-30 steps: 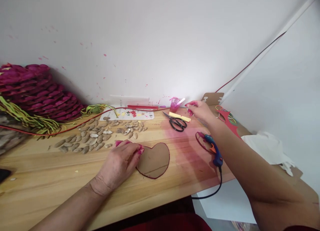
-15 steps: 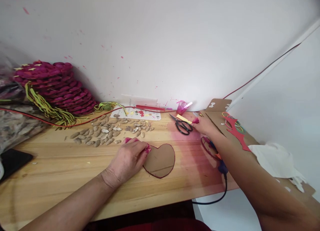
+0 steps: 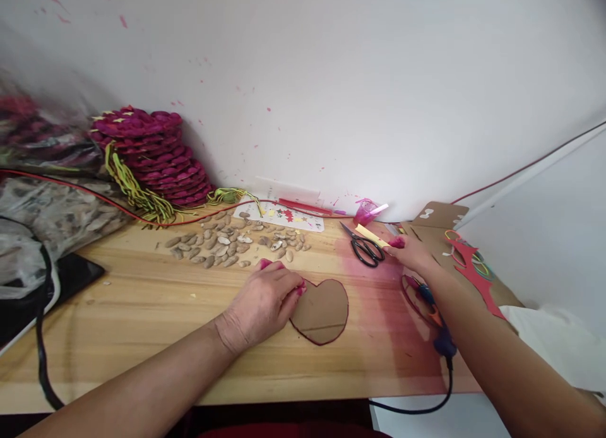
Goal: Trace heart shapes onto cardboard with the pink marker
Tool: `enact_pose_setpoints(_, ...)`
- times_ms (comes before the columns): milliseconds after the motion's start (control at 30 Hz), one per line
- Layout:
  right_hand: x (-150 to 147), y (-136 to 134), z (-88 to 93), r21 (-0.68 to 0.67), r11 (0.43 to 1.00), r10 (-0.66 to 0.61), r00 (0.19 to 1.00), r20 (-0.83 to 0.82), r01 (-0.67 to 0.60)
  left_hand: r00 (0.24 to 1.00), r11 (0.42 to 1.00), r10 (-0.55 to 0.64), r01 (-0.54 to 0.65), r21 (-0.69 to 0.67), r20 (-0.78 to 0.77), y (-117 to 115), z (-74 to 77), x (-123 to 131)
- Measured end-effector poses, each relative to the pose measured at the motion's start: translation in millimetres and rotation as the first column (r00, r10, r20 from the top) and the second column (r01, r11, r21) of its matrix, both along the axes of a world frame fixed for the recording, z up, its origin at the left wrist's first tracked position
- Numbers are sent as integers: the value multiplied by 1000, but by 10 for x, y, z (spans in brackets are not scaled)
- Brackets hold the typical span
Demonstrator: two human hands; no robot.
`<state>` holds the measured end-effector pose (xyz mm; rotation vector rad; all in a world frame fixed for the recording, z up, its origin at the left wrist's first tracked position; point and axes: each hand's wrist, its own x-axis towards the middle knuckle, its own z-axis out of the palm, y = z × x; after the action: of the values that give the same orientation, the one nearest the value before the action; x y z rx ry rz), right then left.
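My left hand [image 3: 269, 298] is closed at the upper left edge of a heart-shaped cardboard piece [image 3: 324, 312], its fingertips stained pink. The heart lies flat on the table and has a dark red rim. At the right, my right hand [image 3: 413, 254] reaches out, with stained fingertips pinched at the near end of a yellow paper strip [image 3: 371, 235]. Black-handled scissors [image 3: 363, 248] lie right beside the strip, blades pointing toward the wall. Below my right wrist, a blue-handled tool with a cord [image 3: 444, 343] rests on the table, partly covered by my forearm.
Several peanuts [image 3: 221, 250] are spread behind my left hand. A white card with small stars [image 3: 303, 222] and a pink-stained cup [image 3: 365, 212] stand near the wall. Stacked magenta pieces with yellow-green tassels [image 3: 165, 154] are at left. Red cut paper [image 3: 476, 277] lies on cardboard at right.
The view has turned a little to the left, so things appear farther right. Both hands keep nearly the same places beside the heart and the yellow strip.
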<state>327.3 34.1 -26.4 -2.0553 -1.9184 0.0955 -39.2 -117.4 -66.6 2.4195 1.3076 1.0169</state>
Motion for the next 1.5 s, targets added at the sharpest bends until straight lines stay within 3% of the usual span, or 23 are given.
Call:
enact_pose_setpoints(200,79,-179,358,-5,1000,-13,1000,23,13,999,999,-44,43,22,30,-33,26,28)
enact_pose_setpoints(367,-254,-182,547,118,986,132,987,-90,-121,997,998,-59,58,14,40,-41,25,37)
enact_pose_setpoints(433,-494,-96,537,183,970,196,957,-215,-158,998,998,-58,57,8,41,-42,24,33)
enact_pose_setpoints(567,-1045,189,420,267,937,332,810,-484,-224,998,998,-60,60,-8,21,-34,19,22)
enact_pose_setpoints(733,-1642,579,214,300,926,361,770,-526,-230,998,998,-55,55,-31,6,-28,12,21)
enact_pose_setpoints(867,-1872,781,73,269,930,352,811,-468,-249,999,998,-41,41,-40,-9,-28,7,27)
enact_pose_setpoints(1133,-1837,844,-64,148,965,251,930,-270,-217,999,998,-49,48,-38,-20,-33,10,16)
enact_pose_setpoints(1500,-1573,788,38,19,991,136,980,-144,-135,998,997,-55,52,-53,-41,-38,27,26)
